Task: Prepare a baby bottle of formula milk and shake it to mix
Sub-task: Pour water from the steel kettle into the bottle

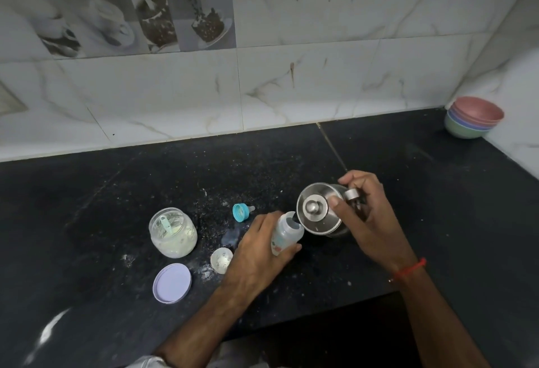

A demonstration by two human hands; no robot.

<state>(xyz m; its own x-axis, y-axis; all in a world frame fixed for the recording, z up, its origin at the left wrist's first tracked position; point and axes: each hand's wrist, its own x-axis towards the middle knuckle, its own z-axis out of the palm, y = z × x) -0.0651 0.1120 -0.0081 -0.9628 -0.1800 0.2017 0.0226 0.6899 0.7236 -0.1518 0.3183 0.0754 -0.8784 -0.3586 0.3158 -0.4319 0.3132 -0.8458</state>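
Observation:
My left hand [262, 246] grips a small open baby bottle [287, 232], tilted toward the right over the black counter. My right hand [366, 216] holds a steel jug [319, 211] by its handle, thumb pressing on the lid, with the jug tipped so its rim meets the bottle's mouth. The bottle's teal collar with teat [242, 212] lies on the counter behind my left hand. An open glass jar of white formula powder [172, 232], a pale scoop inside, stands to the left.
The jar's lilac lid [172, 283] lies near the counter's front. A small clear cap [221, 259] sits beside my left wrist. Spilled powder dots the black counter [102, 221]. Stacked coloured bowls [474, 118] sit in the far right corner. Tiled walls bound the back and right.

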